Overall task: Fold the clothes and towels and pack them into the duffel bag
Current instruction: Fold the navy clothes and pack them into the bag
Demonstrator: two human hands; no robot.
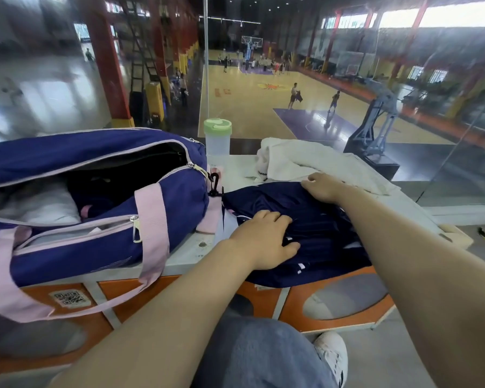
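Nearest the lens: a knee in grey-blue denim (252, 357) and a white sneaker (332, 357) on the floor. Beyond them, a white counter (235, 169) with orange front panels; on the left panel a worn QR-code sticker (70, 298), too blurred to read.

Spread on the counter, right of centre: a navy garment (319, 219) of smooth, faintly ribbed sports fabric with thin white trim marks, rumpled, long axis running from the near counter edge away toward the glass, near hem hanging just over the edge. No lettering legible on it.

Left hand (266, 242) palm-down on the garment's near-left part, fingers spread wide and flat, pressing, gripping nothing. Right hand (322, 187) on the garment's far edge, fingers curled narrow; whether pinching cloth, cannot tell.

Just behind the garment, touching it: a crumpled white terry towel (319, 161).

Left of the garment: a purple duffel bag (76, 197) with pale pink straps, long axis lying left to right, main zip open, white folded cloth and dark items inside. Black clip dangling at its right end.

Between bag and towel, upright: a translucent bottle (218, 137) with a light green lid.
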